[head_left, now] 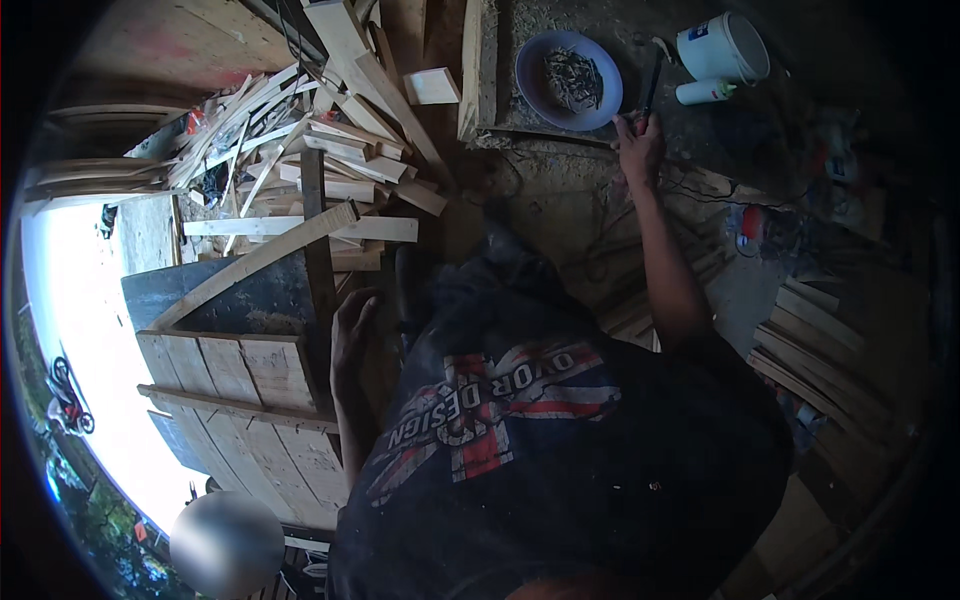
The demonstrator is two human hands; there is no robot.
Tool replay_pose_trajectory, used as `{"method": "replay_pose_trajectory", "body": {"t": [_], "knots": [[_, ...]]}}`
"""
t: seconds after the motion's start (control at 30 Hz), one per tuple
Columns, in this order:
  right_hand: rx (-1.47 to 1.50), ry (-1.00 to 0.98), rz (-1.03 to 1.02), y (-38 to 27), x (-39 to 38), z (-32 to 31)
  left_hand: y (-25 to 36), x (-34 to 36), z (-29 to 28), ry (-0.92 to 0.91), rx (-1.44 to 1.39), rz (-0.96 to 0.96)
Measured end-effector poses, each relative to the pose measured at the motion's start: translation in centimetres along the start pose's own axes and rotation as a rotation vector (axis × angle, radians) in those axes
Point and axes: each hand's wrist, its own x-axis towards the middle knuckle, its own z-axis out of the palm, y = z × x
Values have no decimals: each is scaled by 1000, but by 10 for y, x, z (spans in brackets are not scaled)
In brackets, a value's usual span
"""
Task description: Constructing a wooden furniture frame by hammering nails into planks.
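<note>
My right hand (640, 147) is stretched out over the dark workbench (590, 22). It is closed on a tool with a red-and-black handle (643, 122) and a long dark shaft or blade; its exact kind is hard to make out. Just left of this hand sits a purple-blue basin (527, 92) holding a heap of thin nails (573, 80). A white bucket (715, 50) lies tipped beyond the tool, beside a white bottle (704, 92) with a greenish tip. My left hand (354, 322) hangs low at my side, fingers loosely bent and apart, holding nothing, near a dark upright post.
A large jumble of boards and offcuts (350, 160) is piled at the far left. Below it stands a planked wooden panel (240, 375) with a slanted batten (255, 265). More boards are stacked (815, 345) on the right. A motorbike (70, 400) stands outside in bright light.
</note>
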Motion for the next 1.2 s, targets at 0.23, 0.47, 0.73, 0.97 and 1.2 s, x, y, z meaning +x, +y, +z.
{"method": "replay_pose_trajectory", "body": {"t": [0.23,0.47,0.73,0.97,1.2], "knots": [[-374,-117,-261,63,122,27,-59,-3,94,-5,231,-89],[-445,-182,-321,61,153,69,-73,-19,133,55,215,-216],[-456,-399,-323,94,195,81,-86,-35,162,113,158,-322],[-66,-371,-215,100,223,57,-97,-48,173,142,113,-404],[-148,-373,-210,98,219,52,-107,-52,185,151,66,-472]]}}
